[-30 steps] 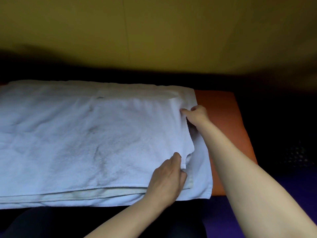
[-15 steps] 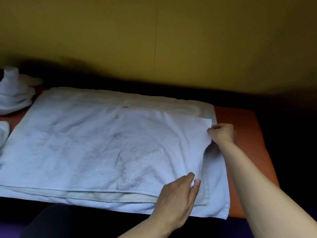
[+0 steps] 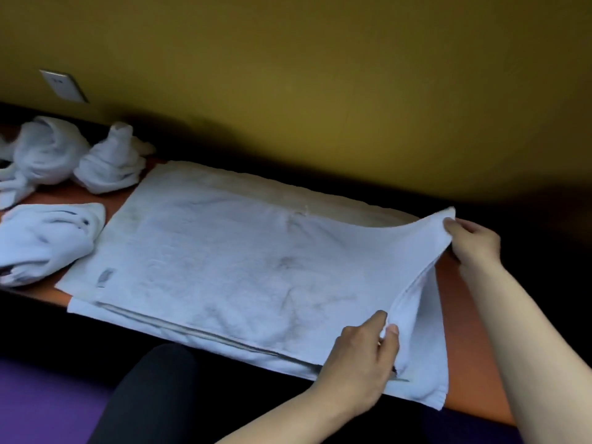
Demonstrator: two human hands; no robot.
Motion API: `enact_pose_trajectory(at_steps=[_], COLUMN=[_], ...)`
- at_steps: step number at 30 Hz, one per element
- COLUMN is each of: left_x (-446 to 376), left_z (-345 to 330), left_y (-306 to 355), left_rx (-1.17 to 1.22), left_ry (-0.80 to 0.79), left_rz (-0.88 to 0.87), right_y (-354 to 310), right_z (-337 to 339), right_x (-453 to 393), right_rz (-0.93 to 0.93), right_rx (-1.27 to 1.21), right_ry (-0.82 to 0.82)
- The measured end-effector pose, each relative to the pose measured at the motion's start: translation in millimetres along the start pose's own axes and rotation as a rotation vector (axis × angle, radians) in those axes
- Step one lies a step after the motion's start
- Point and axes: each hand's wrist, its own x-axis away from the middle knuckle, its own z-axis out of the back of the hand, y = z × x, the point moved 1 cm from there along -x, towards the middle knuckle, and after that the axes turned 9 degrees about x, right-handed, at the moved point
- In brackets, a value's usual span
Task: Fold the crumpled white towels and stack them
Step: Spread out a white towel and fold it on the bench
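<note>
Two hands are gripping the right end of the top towel (image 3: 243, 267), which is lying spread over other flat white towels (image 3: 429, 363) on the orange bench (image 3: 464, 318). The left hand (image 3: 362, 363) is pinching the near right corner between thumb and fingers, close to the bench's front edge. The right hand (image 3: 474, 241) is pinching the far right corner and holding it raised, so that end of the towel is curving up off the layer beneath while the rest is lying flat. Faint grey smudges are showing across the towel's middle. At the left end of the bench, three crumpled towels are sitting apart from the flat ones: one bundle (image 3: 48, 241) near the front edge, just beside the spread towel's left side, and two more (image 3: 109, 165) (image 3: 45, 152) farther back by the yellow wall (image 3: 320, 75). A dark trouser leg (image 3: 150, 395) is showing below the bench's front edge.
</note>
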Motion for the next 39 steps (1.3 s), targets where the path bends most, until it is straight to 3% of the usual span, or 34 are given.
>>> enact_pose_trajectory(at_steps=[3,9,18,24,30,33,35,39], left_x=[16.2,48.5,79.3,91.2,83.2,77.5,75.4,72.4], left_z=[46.7,148.8,271.6,327.8,351.4,356.7,361.1,370.5], left_y=[-19.6,-56.9,-105.5,-150.5,-216.1,-224.3,-225.6,-226.2], left_rx=[0.037,0.296,0.264,0.195,0.047,-0.073,-0.175,-0.338], left_ry=[0.135,0.378,0.689,0.837,0.820,0.794,0.744,0.697], left_rz=[0.040,0.164,0.263,0.368,0.522,0.579,0.631,0.648], right_y=[-31.2,-88.5,-152.7,-160.1,-132.5,-117.7,-102.9,-51.2], right_z=[-39.2,-142.1,-292.8,-375.4,-434.9,-443.7,-431.5,-367.0], right_x=[36.2,114.2,207.9,244.2,240.3,233.8,229.5,222.8], right_rz=[-0.024,0.090,0.187,0.181,0.140,0.121,0.150,0.212], right_rx=[-0.138,-0.140,-0.086,-0.053,0.017,0.027,0.054,0.140], right_ry=[-0.144,-0.283,-0.422,-0.496,-0.538,-0.716,-0.780,-0.661])
